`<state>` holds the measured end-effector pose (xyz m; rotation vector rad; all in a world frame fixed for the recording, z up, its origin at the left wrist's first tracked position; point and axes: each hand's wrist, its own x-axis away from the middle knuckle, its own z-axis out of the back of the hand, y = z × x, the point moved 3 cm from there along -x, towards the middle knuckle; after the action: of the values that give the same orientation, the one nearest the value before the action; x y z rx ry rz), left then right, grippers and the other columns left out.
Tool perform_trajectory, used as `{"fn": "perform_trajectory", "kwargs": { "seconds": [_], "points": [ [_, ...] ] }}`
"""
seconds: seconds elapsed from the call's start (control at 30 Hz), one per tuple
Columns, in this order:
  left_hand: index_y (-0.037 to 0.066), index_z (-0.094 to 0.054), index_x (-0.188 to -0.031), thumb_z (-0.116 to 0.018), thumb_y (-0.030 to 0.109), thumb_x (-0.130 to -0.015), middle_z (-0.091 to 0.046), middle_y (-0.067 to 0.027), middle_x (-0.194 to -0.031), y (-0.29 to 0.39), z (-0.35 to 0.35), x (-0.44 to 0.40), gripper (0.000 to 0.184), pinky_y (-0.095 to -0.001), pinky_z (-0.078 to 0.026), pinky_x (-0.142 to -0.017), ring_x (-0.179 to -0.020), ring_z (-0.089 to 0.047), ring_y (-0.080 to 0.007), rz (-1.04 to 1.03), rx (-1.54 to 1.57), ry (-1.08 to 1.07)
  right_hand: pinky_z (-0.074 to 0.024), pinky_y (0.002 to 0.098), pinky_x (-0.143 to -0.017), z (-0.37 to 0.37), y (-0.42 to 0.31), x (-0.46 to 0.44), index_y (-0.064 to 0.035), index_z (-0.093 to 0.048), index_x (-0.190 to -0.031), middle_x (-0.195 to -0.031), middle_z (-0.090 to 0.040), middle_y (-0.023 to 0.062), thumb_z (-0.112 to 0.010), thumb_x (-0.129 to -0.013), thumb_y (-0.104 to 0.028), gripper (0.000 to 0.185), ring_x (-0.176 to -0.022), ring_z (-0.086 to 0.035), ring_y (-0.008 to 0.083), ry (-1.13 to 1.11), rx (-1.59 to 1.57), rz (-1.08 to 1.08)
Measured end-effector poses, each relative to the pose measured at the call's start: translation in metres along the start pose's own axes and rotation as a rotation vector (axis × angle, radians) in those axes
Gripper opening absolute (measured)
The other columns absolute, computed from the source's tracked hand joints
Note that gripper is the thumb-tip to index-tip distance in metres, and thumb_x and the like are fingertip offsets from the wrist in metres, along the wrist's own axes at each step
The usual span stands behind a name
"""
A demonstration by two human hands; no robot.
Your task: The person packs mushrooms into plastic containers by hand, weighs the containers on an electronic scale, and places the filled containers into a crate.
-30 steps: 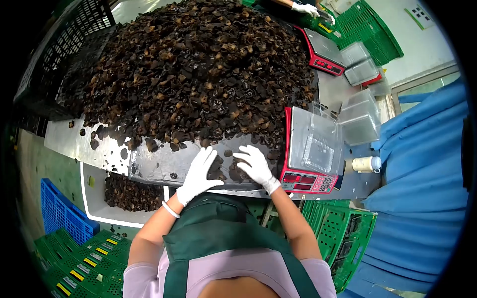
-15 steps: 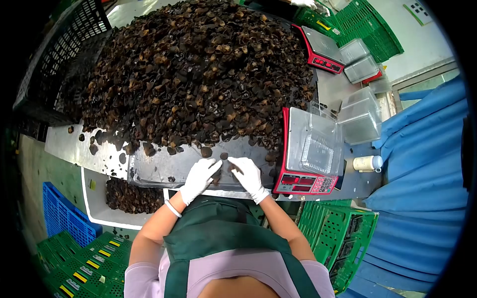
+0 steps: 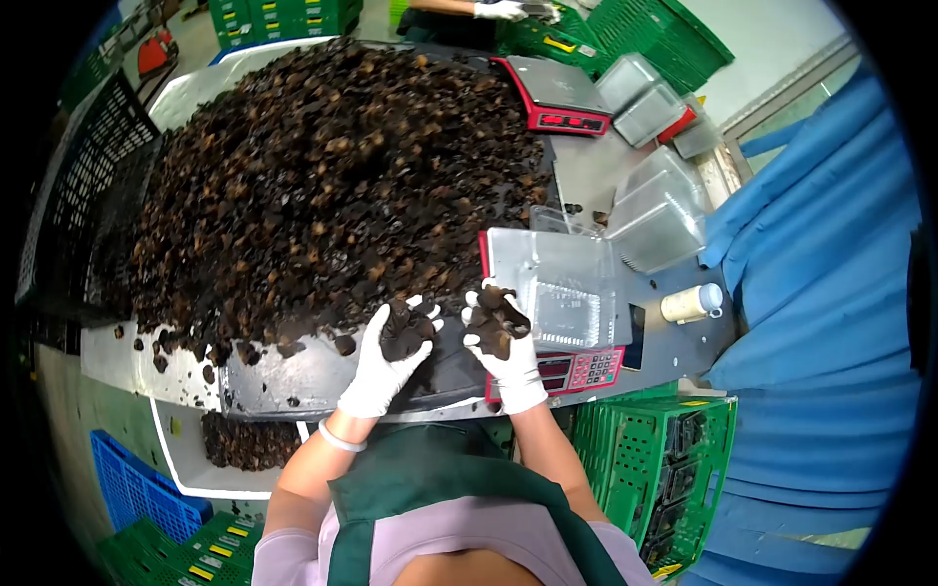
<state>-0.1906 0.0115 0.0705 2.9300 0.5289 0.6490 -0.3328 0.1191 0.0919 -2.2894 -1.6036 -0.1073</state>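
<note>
A big heap of dark brown wood ear mushrooms (image 3: 332, 186) covers most of the metal table (image 3: 264, 386). At its near edge my gloved left hand (image 3: 371, 376) is turned palm up, its fingers curled round a few wood ear mushrooms (image 3: 405, 337). My gloved right hand (image 3: 513, 371), also palm up, holds another small bunch of wood ear mushrooms (image 3: 496, 317). It is just left of a red digital scale (image 3: 594, 369), which carries a clear plastic tray (image 3: 572, 305).
Stacked clear boxes (image 3: 660, 225) and a white bottle (image 3: 692, 304) stand on the right. A second scale (image 3: 567, 119) sits farther back, near a co-worker's gloved hand (image 3: 500, 11). Black crate (image 3: 68, 195) at left; white bin (image 3: 186, 454) below; green crates (image 3: 625, 469) at right.
Both hands have turned from palm down on the bare table strip to palm up, with wood ear mushrooms gathered in each. The view has shifted, with the table lower and farther left.
</note>
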Motion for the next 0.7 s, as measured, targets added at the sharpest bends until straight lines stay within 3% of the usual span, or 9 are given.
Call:
{"fn": "perform_trajectory", "kwargs": {
  "seconds": [0.13,0.17,0.27,0.33,0.4,0.5,0.57,0.63,0.7],
  "points": [
    [0.005,-0.049,-0.13,-0.048,0.044,-0.094,-0.053,-0.016,-0.131,-0.023,-0.06,-0.026,0.054,-0.0431,-0.049,-0.094,-0.117,-0.055,-0.0328,0.056,-0.031,-0.12,-0.0507,0.032,-0.065,0.005,-0.08,0.017,-0.0046,-0.054,-0.116,-0.105,-0.06,0.01,-0.053,-0.095,-0.031,0.034,-0.09,-0.06,0.0193,-0.044,0.093,0.233],
    [0.004,-0.048,-0.131,-0.048,0.044,-0.094,-0.053,-0.0166,-0.13,-0.03,-0.071,-0.033,0.054,-0.0439,-0.048,-0.096,-0.117,-0.054,-0.0331,0.072,-0.048,-0.176,-0.0502,0.0306,-0.067,0.006,-0.099,0.021,-0.0023,-0.054,-0.117,-0.103,-0.06,0.0104,-0.054,-0.095,-0.03,0.035,-0.088,-0.06,0.0182,0.042,0.196,0.378],
    [0.002,-0.046,-0.133,-0.047,0.042,-0.095,-0.056,-0.0158,-0.126,-0.062,-0.085,-0.069,0.055,-0.0445,-0.046,-0.098,-0.115,-0.056,-0.0304,0.046,-0.069,-0.186,-0.0512,0.0326,-0.073,0.0,-0.144,0.041,-0.0039,-0.056,-0.116,-0.098,-0.063,0.0101,-0.052,-0.096,-0.031,0.034,-0.081,-0.061,0.0197,0.07,0.578,0.429],
    [0.001,-0.046,-0.13,-0.047,0.04,-0.095,-0.053,-0.0179,-0.129,-0.079,-0.123,-0.066,0.053,-0.0446,-0.042,-0.103,-0.117,-0.054,-0.0329,0.097,-0.177,-0.257,-0.0507,0.0315,-0.075,0.006,-0.16,0.046,-0.0034,-0.057,-0.114,-0.1,-0.063,0.0097,-0.053,-0.095,-0.028,0.031,-0.088,-0.061,0.0183,0.058,0.63,0.497],
    [0.007,-0.054,-0.126,-0.052,0.034,-0.096,-0.06,-0.0126,-0.12,-0.1,-0.134,-0.081,0.041,-0.0447,-0.051,-0.089,-0.105,-0.06,-0.0233,0.094,-0.349,-0.274,-0.05,0.0309,-0.079,0.005,-0.167,0.058,-0.002,-0.059,-0.113,-0.102,-0.063,0.0092,-0.052,-0.095,-0.025,0.029,-0.094,-0.061,0.0171,0.369,0.948,0.684],
    [0.004,-0.065,-0.108,-0.061,0.03,-0.091,-0.069,-0.0082,-0.096,-0.123,-0.125,-0.118,0.032,-0.0315,-0.052,-0.079,-0.089,-0.065,-0.0188,-0.337,-0.671,-0.224,-0.0456,0.0277,-0.088,0.013,-0.176,0.066,0.0011,-0.058,-0.113,-0.104,-0.063,0.0082,-0.047,-0.097,-0.014,0.025,-0.097,-0.06,0.0149,0.36,0.976,0.754],
    [0.007,-0.067,-0.106,-0.068,0.024,-0.082,-0.069,-0.0079,-0.09,-0.12,-0.105,-0.132,0.03,-0.0288,-0.05,-0.073,-0.08,-0.065,-0.0183,-0.776,-1.59,-0.184,-0.0448,0.0269,-0.089,0.02,-0.181,0.066,0.0015,-0.057,-0.115,-0.104,-0.063,0.0082,-0.046,-0.097,-0.012,0.025,-0.097,-0.06,0.0148,0.356,0.946,0.782],
    [0.012,-0.069,-0.105,-0.072,0.022,-0.076,-0.069,-0.006,-0.089,-0.119,-0.141,-0.105,0.031,-0.0299,-0.05,-0.072,-0.08,-0.065,-0.0198,-1.027,-1.679,-0.361,-0.045,0.0267,-0.088,0.019,-0.185,0.068,0.0017,-0.054,-0.118,-0.105,-0.063,0.0086,-0.045,-0.096,-0.009,0.026,-0.096,-0.06,0.0149,0.363,0.87,0.802],
    [0.01,-0.069,-0.105,-0.072,0.021,-0.077,-0.069,-0.0065,-0.089,-0.125,-0.129,-0.116,0.03,-0.0295,-0.051,-0.073,-0.081,-0.066,-0.0191,-0.991,-1.631,-0.328,-0.0451,0.0269,-0.088,0.02,-0.189,0.068,0.0018,-0.054,-0.119,-0.106,-0.063,0.0088,-0.044,-0.097,-0.01,0.027,-0.097,-0.06,0.0152,0.362,0.894,0.786]
  ]
}}
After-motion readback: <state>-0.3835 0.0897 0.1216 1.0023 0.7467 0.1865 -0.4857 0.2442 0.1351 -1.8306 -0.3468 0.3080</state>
